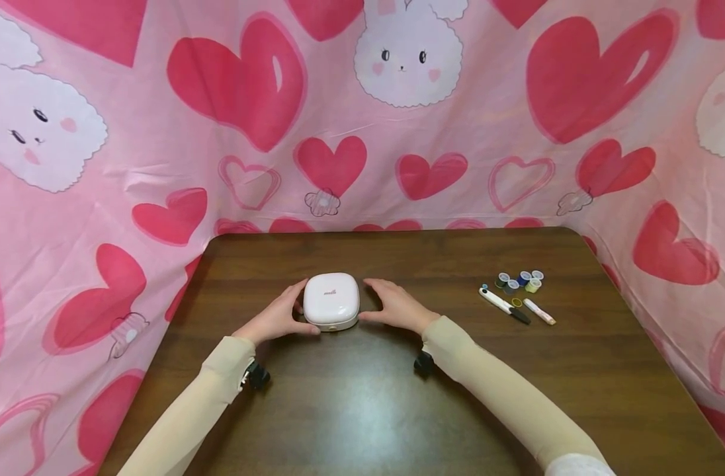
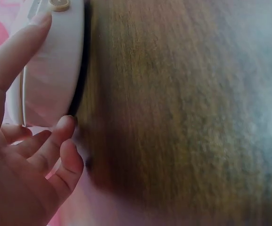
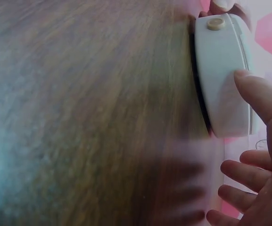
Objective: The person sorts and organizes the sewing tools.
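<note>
A white rounded-square case (image 1: 331, 297) with pink lettering on its lid lies closed on the table between both hands. My left hand (image 1: 274, 318) holds its left side, the thumb along the front and the fingers around the side. In the left wrist view that thumb reaches close to the gold clasp (image 2: 59, 4). On the other side, my right hand (image 1: 400, 306) has its fingers spread beside the case. The right wrist view shows the thumb (image 3: 258, 94) up against the case wall near the lid seam, while the other fingers stand apart from it.
At the right of the brown wooden table (image 1: 362, 403) stand several small thread spools (image 1: 512, 287). Near them lie a white-and-black slim tool (image 1: 504, 305), a small yellow ring (image 1: 516, 302) and a short white stick-shaped item (image 1: 539, 311). A pink heart-print cloth (image 1: 350, 119) hangs behind.
</note>
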`<state>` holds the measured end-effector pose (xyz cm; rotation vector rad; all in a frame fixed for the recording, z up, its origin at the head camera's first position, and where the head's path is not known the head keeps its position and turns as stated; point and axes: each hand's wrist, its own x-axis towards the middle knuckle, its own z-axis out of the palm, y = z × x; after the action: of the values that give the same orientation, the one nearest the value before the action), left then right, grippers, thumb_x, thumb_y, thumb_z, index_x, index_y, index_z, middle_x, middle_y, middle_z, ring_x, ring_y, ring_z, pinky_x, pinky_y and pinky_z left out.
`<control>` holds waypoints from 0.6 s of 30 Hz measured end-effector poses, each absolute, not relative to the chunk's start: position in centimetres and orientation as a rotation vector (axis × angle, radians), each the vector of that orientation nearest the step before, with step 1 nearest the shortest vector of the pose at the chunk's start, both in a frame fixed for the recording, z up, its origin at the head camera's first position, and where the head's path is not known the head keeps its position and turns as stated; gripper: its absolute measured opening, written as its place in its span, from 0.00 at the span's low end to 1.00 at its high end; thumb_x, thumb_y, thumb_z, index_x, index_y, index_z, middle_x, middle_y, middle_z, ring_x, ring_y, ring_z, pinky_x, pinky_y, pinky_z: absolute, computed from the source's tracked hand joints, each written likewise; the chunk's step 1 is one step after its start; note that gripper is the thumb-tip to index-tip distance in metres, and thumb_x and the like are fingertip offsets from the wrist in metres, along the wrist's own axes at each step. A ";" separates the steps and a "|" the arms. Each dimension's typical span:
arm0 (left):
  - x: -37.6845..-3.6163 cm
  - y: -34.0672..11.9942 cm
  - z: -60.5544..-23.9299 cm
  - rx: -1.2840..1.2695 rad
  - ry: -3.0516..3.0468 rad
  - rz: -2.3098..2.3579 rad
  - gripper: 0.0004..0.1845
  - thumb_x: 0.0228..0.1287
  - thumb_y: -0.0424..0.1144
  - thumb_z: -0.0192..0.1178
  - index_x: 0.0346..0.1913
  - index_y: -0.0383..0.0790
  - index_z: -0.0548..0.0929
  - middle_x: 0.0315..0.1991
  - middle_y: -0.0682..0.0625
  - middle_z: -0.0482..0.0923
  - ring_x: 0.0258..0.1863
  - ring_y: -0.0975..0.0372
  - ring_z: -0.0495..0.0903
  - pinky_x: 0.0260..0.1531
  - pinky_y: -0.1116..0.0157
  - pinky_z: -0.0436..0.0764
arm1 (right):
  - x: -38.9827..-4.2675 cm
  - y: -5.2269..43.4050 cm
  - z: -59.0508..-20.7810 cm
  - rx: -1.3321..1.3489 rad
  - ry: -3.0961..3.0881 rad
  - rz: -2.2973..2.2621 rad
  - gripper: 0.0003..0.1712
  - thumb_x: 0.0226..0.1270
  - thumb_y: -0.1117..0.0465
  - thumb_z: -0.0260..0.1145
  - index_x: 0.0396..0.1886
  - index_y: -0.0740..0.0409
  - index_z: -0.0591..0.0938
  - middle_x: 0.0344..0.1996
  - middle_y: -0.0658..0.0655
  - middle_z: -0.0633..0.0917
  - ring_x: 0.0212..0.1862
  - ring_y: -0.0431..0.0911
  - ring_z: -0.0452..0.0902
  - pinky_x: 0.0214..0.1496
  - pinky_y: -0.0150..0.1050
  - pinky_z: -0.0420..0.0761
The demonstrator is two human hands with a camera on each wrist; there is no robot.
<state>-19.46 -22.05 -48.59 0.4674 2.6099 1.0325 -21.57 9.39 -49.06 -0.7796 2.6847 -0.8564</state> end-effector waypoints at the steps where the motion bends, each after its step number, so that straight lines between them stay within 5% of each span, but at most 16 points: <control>1: -19.5 -22.0 -48.6 0.466 2.601 1.035 0.66 0.51 0.53 0.83 0.82 0.31 0.50 0.67 0.36 0.66 0.49 0.54 0.75 0.55 0.54 0.80 | -21.6 9.3 -49.1 -0.787 2.684 -0.848 0.52 0.65 0.39 0.75 0.78 0.63 0.67 0.75 0.65 0.71 0.76 0.58 0.65 0.79 0.56 0.65; 7: -19.7 -21.9 -48.6 0.457 2.582 1.063 0.66 0.50 0.51 0.83 0.82 0.31 0.50 0.73 0.33 0.62 0.55 0.48 0.74 0.65 0.46 0.77 | -21.8 8.6 -49.3 -0.824 2.666 -0.819 0.53 0.64 0.40 0.76 0.79 0.62 0.66 0.76 0.65 0.69 0.79 0.60 0.60 0.80 0.57 0.63; 18: -19.9 -21.7 -48.6 0.479 2.618 1.068 0.63 0.48 0.50 0.84 0.79 0.31 0.56 0.56 0.41 0.74 0.46 0.55 0.76 0.53 0.55 0.79 | -22.0 8.2 -49.8 -0.849 2.631 -0.829 0.55 0.64 0.38 0.75 0.81 0.58 0.64 0.78 0.62 0.67 0.81 0.59 0.53 0.81 0.61 0.58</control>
<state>-19.89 -21.70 -48.64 0.4788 2.6182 1.0679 -21.97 8.24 -49.82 -0.8488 2.6307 -0.8289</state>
